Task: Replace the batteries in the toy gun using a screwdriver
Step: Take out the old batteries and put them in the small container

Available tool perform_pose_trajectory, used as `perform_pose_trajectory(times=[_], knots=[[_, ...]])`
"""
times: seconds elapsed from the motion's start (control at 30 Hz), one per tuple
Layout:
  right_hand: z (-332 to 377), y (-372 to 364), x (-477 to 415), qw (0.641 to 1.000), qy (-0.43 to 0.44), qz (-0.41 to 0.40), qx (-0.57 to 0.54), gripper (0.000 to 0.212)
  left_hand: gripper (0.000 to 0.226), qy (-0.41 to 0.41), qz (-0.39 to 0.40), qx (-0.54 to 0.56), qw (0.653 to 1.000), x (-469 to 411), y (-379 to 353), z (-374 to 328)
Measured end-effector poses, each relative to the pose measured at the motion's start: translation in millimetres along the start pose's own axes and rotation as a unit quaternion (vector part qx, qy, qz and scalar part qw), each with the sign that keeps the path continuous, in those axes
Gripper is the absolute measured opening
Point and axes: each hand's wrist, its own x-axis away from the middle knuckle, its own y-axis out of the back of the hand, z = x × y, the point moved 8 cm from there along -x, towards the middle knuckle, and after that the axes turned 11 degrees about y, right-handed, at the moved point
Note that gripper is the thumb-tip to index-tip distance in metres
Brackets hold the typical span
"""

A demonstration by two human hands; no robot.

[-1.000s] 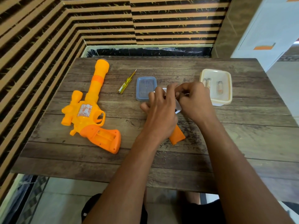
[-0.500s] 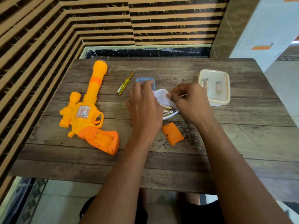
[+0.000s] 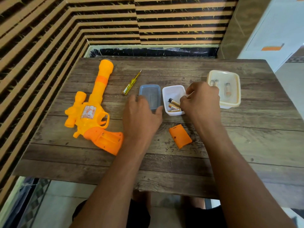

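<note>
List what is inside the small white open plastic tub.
The small white open plastic tub holds three gold-and-black batteries. The right hand covers its right edge, hiding anything there.

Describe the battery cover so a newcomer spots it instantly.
Start at the toy gun on the table's left, then look right, past the left hand. The cover lies flat just below the white tub: a small loose orange plate, the only orange thing there.
</note>
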Motion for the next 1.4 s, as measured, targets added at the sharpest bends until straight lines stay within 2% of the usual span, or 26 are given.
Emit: perform_pose_trajectory(times=[0.1,0.2,0.33,0.47,0.6,0.77,0.93,1.03,1.1,1.2,1.3,1.4], knots=[[-4.0,-0.9,-0.1,1.000,-0.011,0.001,-0.008,0.019,0.069,-0.007,-0.012,-0.016,1.000,1.4,-0.1,-2.3],[-5.7,-2.1,-0.4,1.000,-0.010,-0.001,-0.014,0.021,0.064,-0.020,-0.034,-0.013,0.999,1.3,2.0,-4.1],[-7.3,-2.1,-1.3,1.000,-0.002,-0.006,-0.012,0.019,0.053,0.007,-0.031,0.013,0.999,-2.5,2.6,-0.9],[-10.0,-2.5,-2.5,1.000,0.000,-0.005,-0.026,0.015,0.038,0.045,-0.042,0.152,0.986,-2.6,13.9,6.5],[-10.9,-5.0,-4.2,0.999,-0.013,0.004,-0.047,0.012,0.039,0.011,-0.023,0.242,0.970,1.7,16.8,-2.4],[-12.2,-5.1,-2.2,0.986,-0.021,-0.010,-0.165,0.027,0.049,-0.027,0.048,0.192,0.980,9.8,0.0,-19.3],[-17.3,-4.8,2.6,0.964,-0.061,0.022,-0.259,0.047,0.070,-0.073,0.041,0.143,0.986,18.4,-2.9,-30.2],[-13.7,-3.1,4.5,0.957,-0.065,0.048,-0.280,0.034,0.064,-0.082,0.046,0.160,0.983,21.4,-2.8,-33.9],[-14.8,-4.3,3.2,0.962,-0.060,0.056,-0.261,0.019,0.047,-0.083,0.048,0.179,0.979,21.1,-2.3,-34.5],[-17.2,-7.3,1.3,0.966,-0.067,0.062,-0.244,0.014,0.026,-0.076,0.033,0.194,0.977,17.3,-1.5,-31.5],[-18.0,-9.4,0.4,0.968,-0.072,0.067,-0.231,0.013,0.027,-0.052,0.033,0.224,0.973,10.4,-4.3,-24.9],[-19.2,-14.4,-0.8,0.971,-0.072,0.064,-0.219,0.015,0.032,0.006,0.055,0.251,0.966,3.6,-11.6,-15.2]])
